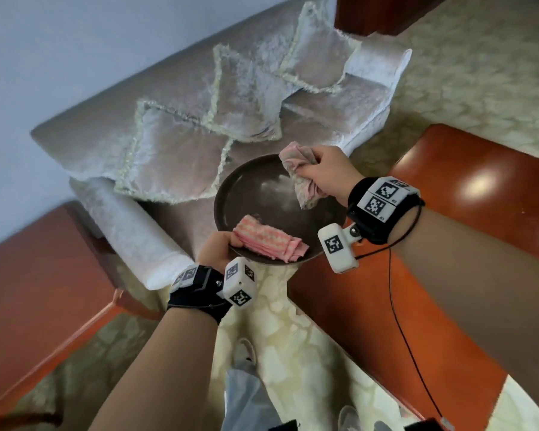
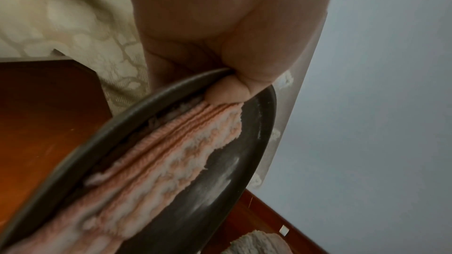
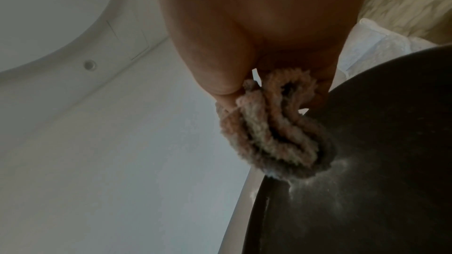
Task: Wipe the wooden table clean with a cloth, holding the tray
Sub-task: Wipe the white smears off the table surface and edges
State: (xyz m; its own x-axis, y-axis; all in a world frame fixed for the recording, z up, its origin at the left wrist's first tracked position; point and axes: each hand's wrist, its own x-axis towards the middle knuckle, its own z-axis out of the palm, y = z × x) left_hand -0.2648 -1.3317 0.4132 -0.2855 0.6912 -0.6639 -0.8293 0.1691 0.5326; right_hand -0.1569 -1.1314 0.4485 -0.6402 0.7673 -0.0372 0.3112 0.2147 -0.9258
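**Tray held in the air, one cloth lifted over it, one lying on it**

The tray (image 1: pixel 252 181), round, dark and shallow, is held off the ground between two stretches of wooden table (image 1: pixel 467 194), in front of a pale sofa (image 1: pixel 131 132) with fringed cushions (image 1: pixel 175 157). The left hand (image 1: pixel 217 248) grips its near rim: in the left wrist view the thumb lies over the rim onto the inside, pressing on one end of a folded pink-and-white striped cloth (image 1: pixel 269 242), while the rest of the hand goes under the edge. That folded cloth (image 2: pixel 166 161) rests on the tray's near side, running along the rim.

The right hand (image 1: pixel 325 172) is closed round a second cloth, a bunched pink cloth (image 1: pixel 299 178), held over the far right part of the tray. One crumpled end sticks up out of the fist and the other hangs down toward the tray's floor. In the right wrist view the bunched cloth (image 3: pixel 274 128) shows its folds hanging from the fingers, with the lower end at or just above the dark surface; whether it touches cannot be told. A whitish, powdery smear lies on the tray (image 3: pixel 367 181) around that end.

Both wrists wear black bands with white marker blocks. The floor (image 1: pixel 293 337) below has a cream pebble pattern, and the glossy reddish table surfaces lie to the left and right of the arms.
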